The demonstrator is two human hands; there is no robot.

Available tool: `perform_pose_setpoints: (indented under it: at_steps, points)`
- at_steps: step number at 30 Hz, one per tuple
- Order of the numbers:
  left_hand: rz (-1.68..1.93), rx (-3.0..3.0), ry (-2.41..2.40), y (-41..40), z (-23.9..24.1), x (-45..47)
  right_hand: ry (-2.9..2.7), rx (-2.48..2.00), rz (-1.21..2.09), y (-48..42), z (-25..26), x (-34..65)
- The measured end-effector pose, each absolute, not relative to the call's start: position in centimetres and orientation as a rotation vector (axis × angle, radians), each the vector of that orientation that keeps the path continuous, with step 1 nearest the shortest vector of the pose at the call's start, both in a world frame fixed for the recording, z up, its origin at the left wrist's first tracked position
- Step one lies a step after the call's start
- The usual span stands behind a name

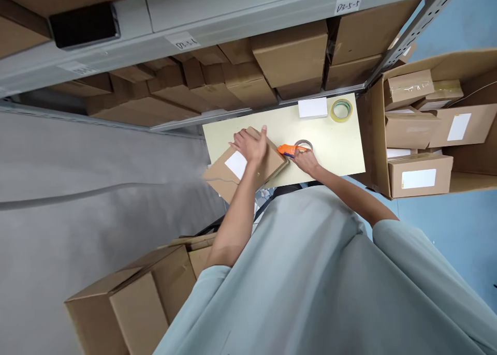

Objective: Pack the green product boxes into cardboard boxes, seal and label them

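A brown cardboard box [267, 163] with a white label [236, 164] sits at an angle on the pale tabletop [326, 161], its near left part reaching past the front edge. My left hand [251, 145] lies across the top of this box, fingers over its far left edge and thumb apart, holding it. In my right hand [305, 161] is an orange tape dispenser [286, 149], closed in the fingers, its front end at the box's right side. A ring-shaped roll [303, 143] shows just behind that hand; whether it sits on the dispenser I cannot tell.
Farther back on the tabletop are a small white box [312, 108] and a roll of clear tape [341, 109]. A metal shelf [248, 31] full of cartons rises behind. Right stands a large open carton [373, 137] holding several labelled boxes; more cartons [140, 303] stand at lower left.
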State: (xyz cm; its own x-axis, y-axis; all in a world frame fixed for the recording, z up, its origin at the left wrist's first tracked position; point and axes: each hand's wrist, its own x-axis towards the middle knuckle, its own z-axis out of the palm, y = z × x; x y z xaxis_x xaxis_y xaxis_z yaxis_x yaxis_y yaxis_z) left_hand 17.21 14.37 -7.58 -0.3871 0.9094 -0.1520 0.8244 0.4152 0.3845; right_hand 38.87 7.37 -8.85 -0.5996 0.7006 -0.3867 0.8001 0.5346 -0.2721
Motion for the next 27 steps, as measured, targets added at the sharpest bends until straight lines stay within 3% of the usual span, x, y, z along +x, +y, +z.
perform_pose_setpoints:
  at_steps: [7,13,16,22,27]
  points:
    - [0.394,2.16,1.693,7.7,-5.8,20.8,2.394,1.195,-0.624,1.1,-8.6,41.9]
    - [0.251,2.272,1.27,4.6,-5.1,20.5,2.51,0.936,-0.62,-0.5,-8.3,45.2]
    - [0.242,2.264,1.252,4.5,-5.1,20.2,2.552,0.825,-0.506,1.4,-7.8,49.4]
    - [0.214,2.275,1.205,4.3,-5.3,20.3,2.374,1.126,-0.267,9.3,-6.2,58.1]
    - [0.142,2.345,1.037,3.6,-5.5,21.1,2.454,1.216,-0.28,12.6,-6.2,52.4]
